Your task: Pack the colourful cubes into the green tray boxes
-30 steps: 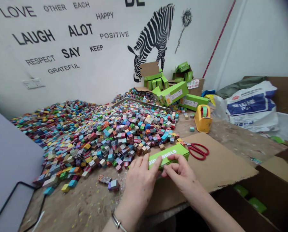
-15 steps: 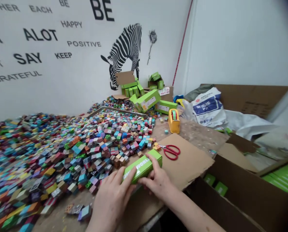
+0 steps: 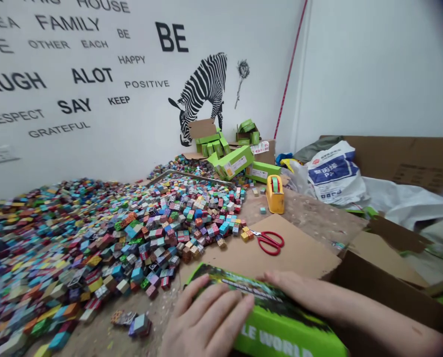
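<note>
A green cardboard box with white lettering and a dark printed panel is between my hands, close to me at the front of the table. My left hand lies over its near left part, fingers bent across the top and side. Along the far long edge, my right hand presses against the box, its fingertips partly hidden behind it. Red-handled scissors lie beyond the box on a flat cardboard sheet. Just left of them sit a few orange cubes.
A large heap of small colourful blocks covers the left and middle. A yellow tape dispenser stands behind the scissors. Green boxes are piled at the back. To the right are a white sack and an open brown carton.
The green box has come closer to me and been turned, so its long lettered side and dark panel show. Both hands moved with it. The view has swung slightly left and up.
</note>
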`<state>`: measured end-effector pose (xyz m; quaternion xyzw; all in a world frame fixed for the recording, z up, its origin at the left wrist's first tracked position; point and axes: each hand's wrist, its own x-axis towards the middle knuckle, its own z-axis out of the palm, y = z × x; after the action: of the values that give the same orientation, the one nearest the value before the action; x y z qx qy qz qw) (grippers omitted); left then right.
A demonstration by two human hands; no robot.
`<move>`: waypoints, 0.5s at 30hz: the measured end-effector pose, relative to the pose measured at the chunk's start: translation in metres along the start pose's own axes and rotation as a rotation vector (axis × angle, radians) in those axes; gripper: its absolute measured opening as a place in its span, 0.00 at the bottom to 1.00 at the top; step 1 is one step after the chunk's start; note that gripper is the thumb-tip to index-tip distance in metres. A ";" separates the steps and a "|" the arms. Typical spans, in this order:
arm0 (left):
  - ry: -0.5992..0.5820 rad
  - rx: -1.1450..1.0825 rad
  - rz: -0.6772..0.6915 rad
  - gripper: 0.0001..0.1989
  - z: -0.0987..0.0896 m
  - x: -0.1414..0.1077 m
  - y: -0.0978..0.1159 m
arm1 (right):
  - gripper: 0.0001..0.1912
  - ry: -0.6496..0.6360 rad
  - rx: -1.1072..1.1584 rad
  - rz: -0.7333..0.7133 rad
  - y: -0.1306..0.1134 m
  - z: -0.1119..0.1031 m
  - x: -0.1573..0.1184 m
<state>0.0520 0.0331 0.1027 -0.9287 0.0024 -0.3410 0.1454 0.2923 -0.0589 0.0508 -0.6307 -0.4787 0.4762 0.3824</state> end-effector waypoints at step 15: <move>0.008 0.008 -0.257 0.20 0.054 0.004 0.029 | 0.28 0.254 0.180 0.175 0.063 -0.068 -0.053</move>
<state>0.0918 0.0191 0.0583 -0.9195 -0.1177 -0.3604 0.1041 0.3687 -0.1278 0.0219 -0.6883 -0.3252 0.4654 0.4517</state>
